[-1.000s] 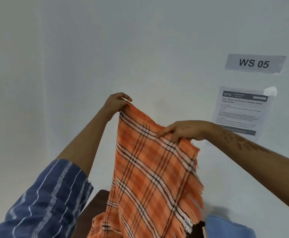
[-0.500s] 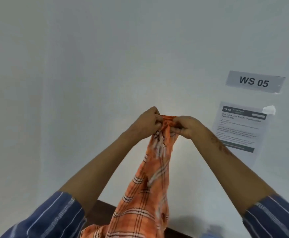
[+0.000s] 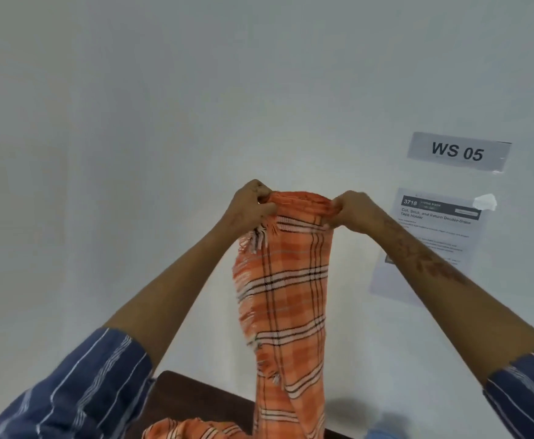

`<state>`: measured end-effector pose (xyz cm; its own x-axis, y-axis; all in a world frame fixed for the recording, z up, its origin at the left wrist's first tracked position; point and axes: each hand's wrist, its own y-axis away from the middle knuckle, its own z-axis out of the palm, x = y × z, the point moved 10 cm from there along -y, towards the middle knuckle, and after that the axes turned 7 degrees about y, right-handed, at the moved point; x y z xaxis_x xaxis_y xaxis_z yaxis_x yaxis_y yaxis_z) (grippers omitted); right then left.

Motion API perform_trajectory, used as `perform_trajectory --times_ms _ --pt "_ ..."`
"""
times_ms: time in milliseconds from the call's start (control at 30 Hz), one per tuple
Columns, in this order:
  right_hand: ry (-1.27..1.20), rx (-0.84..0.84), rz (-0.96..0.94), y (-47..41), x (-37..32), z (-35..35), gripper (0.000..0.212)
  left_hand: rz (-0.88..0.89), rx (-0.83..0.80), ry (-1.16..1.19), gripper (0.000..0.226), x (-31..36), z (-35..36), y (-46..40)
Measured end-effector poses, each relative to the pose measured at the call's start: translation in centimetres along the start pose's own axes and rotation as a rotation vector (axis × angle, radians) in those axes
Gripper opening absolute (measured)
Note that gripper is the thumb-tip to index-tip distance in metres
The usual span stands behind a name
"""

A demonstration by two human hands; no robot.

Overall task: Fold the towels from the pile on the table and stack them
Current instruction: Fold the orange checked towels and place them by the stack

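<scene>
An orange plaid towel (image 3: 291, 299) with black and white lines and a frayed fringe hangs in the air in front of the wall. My left hand (image 3: 251, 207) pinches its top edge on the left, my right hand (image 3: 353, 212) pinches the top edge on the right, a short span of folded cloth between them. The towel hangs doubled lengthwise, its lower end trailing onto the dark brown table (image 3: 196, 397) at the bottom of the view.
A white wall fills most of the view, with a "WS 05" label (image 3: 457, 152) and a printed sheet (image 3: 430, 236) taped at the right. A bit of light blue cloth (image 3: 383, 434) shows at the bottom right edge.
The hands first came together at the towel's top, folding it in half. Since then they have drawn slightly apart, stretching the folded top edge, and the towel hangs narrower.
</scene>
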<state>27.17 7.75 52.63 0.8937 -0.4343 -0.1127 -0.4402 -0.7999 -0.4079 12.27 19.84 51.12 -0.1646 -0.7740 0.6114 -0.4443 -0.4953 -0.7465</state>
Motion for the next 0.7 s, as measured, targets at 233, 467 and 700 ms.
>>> perform_trajectory --times_ms 233,467,700 --pt "-0.381 -0.343 -0.043 1.7 1.0 1.8 0.03 -0.065 -0.096 0.087 0.012 -1.1 1.8 0.0" --pt "-0.16 -0.243 -0.044 1.1 0.0 1.1 0.037 -0.08 -0.163 -0.068 0.004 -1.0 3.6 0.1" --pt "0.149 -0.319 -0.044 1.2 0.9 1.8 0.006 -0.072 -0.221 -0.018 0.009 0.0 4.6 0.7"
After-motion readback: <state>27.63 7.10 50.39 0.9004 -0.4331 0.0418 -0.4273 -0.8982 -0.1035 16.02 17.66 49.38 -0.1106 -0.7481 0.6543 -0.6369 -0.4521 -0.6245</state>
